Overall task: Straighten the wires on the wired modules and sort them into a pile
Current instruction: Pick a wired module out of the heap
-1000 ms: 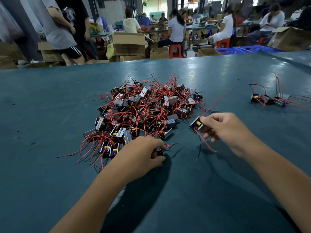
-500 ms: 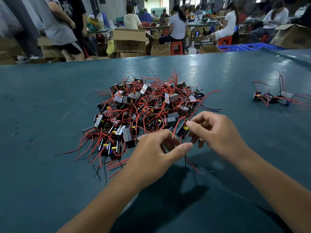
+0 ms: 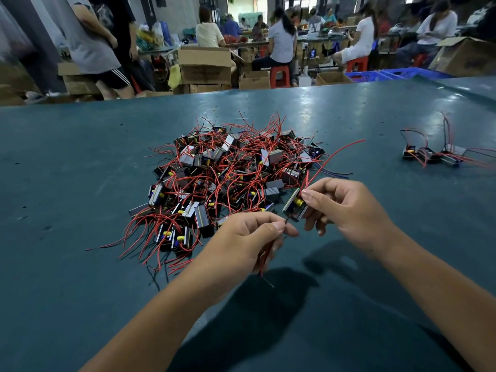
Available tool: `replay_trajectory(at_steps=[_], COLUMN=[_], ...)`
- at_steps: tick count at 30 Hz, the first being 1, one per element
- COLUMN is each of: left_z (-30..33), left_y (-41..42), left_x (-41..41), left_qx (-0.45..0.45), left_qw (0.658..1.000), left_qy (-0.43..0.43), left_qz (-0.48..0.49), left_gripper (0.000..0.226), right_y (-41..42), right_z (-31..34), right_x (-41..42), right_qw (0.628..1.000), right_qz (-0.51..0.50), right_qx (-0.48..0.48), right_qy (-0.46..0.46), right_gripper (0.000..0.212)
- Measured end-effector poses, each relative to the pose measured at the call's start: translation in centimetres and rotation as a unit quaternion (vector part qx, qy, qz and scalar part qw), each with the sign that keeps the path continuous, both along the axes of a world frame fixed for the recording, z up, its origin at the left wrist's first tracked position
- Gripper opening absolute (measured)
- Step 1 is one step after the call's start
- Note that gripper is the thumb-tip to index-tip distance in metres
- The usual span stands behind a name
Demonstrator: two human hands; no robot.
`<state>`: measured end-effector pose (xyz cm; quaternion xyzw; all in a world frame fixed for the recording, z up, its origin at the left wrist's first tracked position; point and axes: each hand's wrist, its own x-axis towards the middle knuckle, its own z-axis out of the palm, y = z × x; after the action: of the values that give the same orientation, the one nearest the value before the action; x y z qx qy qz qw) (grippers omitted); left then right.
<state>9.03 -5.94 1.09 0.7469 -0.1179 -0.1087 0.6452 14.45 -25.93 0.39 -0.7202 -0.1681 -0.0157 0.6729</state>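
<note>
Between both hands (image 3: 249, 234) (image 3: 346, 210), module (image 3: 295, 208) (unlabelled)

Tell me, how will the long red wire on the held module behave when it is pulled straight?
The long red wire arcs up unsupported from the module, so it probably is springy and keeps some curve. It looks thin and light, likely bending easily between fingers.

The left hand (image 3: 248, 237) hides most of the wire it pinches. The pile (image 3: 230, 178) buries its lower modules. The surface (image 3: 80, 170) runs off every edge.
</note>
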Motion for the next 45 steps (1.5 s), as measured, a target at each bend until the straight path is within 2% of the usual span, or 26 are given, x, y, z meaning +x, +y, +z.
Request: replay_trajectory(at_steps=[1,3,4,6,8,11,15,17,24,28,36,41,45], left_z=[-0.2,-0.6,-0.5,-0.5,-0.5,-0.7,-0.6,-0.6,-0.6,-0.9,-0.8,-0.8,-0.8], left_y=[0.1,0.3,0.3,0.4,0.4,0.4,0.1,0.1,0.0,0.1,0.7,1.2,1.4], left_x=[0.0,0.0,-0.1,-0.1,0.1,0.3,0.0,0.1,0.2,0.3,0.6,0.9,0.9], left_qx=[0.081,0.259,0.307,0.322,0.324,0.309,0.201,0.180,0.225,0.220,0.237,0.234,0.258], left_qw=[0.994,0.934,0.902,0.883,0.889,0.918,0.960,0.969,0.965,0.969,0.963,0.965,0.960], left_qy=[-0.073,-0.241,-0.295,-0.334,-0.317,-0.247,-0.189,-0.165,-0.135,-0.113,-0.127,-0.120,-0.087], left_qz=[0.020,0.057,0.072,0.078,0.063,0.024,0.047,0.044,0.024,0.014,0.003,-0.017,-0.070], left_gripper=[0.022,0.013,0.011,0.009,0.012,0.014,0.025,0.026,0.018,0.013,0.009,0.014,0.012], right_y=[-0.1,-0.1,-0.2,-0.2,-0.1,-0.1,-0.1,0.0,0.2,0.2,-0.2,-1.9,-2.3], right_z=[-0.1,-0.3,-0.4,-0.6,-0.6,-0.5,-0.3,-0.3,-0.3,-0.4,-0.2,0.5,0.2], right_x=[0.0,0.1,0.1,0.2,0.1,0.0,-0.3,-0.5,-1.0,-0.8,-0.1,1.1,1.2], right_qw=[1.000,0.999,0.998,0.997,0.996,0.996,0.991,0.990,0.986,0.987,0.993,0.994,0.987], right_qz=[-0.002,-0.014,-0.019,-0.022,-0.025,-0.024,-0.037,-0.039,-0.031,-0.035,-0.043,-0.043,-0.004], right_qx=[-0.008,-0.040,-0.052,-0.068,-0.084,-0.079,-0.112,-0.115,-0.140,-0.138,-0.106,-0.074,-0.101], right_qy=[-0.002,-0.015,-0.019,-0.024,-0.030,-0.021,-0.056,-0.075,-0.086,-0.070,-0.034,0.063,0.128], right_gripper=[0.031,0.026,0.022,0.018,0.017,0.017,0.017,0.017,0.020,0.020,0.021,0.026,0.026])
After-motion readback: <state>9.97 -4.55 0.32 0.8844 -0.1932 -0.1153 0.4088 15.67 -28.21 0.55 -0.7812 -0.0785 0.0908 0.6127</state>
